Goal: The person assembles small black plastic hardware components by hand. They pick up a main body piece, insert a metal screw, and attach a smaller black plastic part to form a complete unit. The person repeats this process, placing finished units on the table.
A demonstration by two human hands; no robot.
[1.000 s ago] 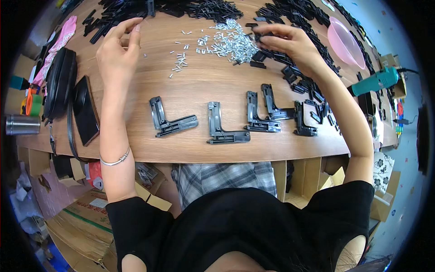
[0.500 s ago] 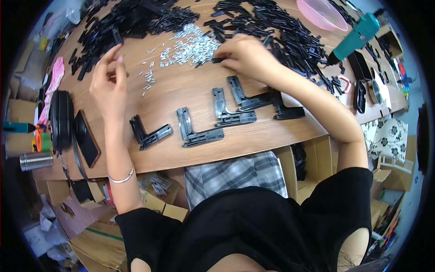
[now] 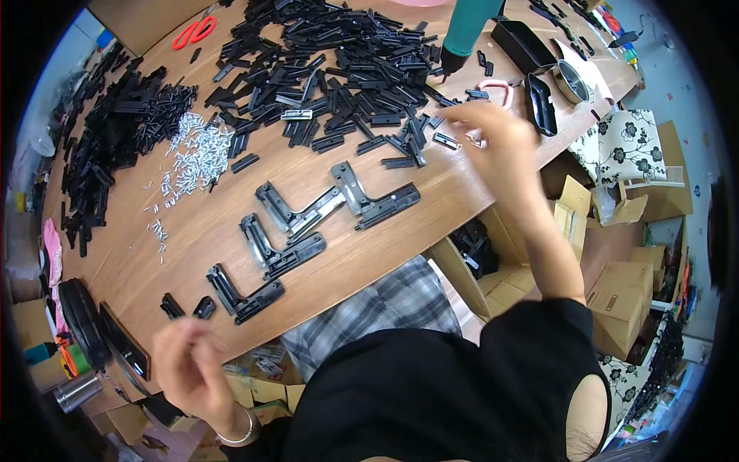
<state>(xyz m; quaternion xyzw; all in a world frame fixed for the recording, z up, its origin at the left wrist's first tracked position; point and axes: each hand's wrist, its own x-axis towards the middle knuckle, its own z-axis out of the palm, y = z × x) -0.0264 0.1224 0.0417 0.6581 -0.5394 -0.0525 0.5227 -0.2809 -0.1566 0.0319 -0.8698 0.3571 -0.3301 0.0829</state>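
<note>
My left hand [image 3: 188, 369], a little blurred, hovers at the front left table edge with its fingers loosely bent, thumb apart and nothing seen in it. Just beyond it lies a black L-shaped plastic housing [image 3: 204, 307], partly hidden by the fingers. My right hand [image 3: 496, 142] reaches over the right side of the table, fingers apart. Beneath it are a small black part with a silvery strip [image 3: 446, 140] and a pink ring-like handle [image 3: 500, 91]; contact is unclear. Between my hands several more L-shaped housings [image 3: 250, 296] lie in a slanting row.
Heaps of black plastic strips [image 3: 346, 85], silvery pins [image 3: 202, 150] and dark screws [image 3: 165, 108] cover the far table. A teal power screwdriver [image 3: 466, 31] hangs above. Black trays [image 3: 523, 46], a round metal tin [image 3: 573, 81], red scissors [image 3: 195, 32] and a phone [image 3: 123, 339] lie around.
My view has turned right. My right hand has gone from beside the silvery pins to the table's right side. My left hand has come down and back to the front edge.
</note>
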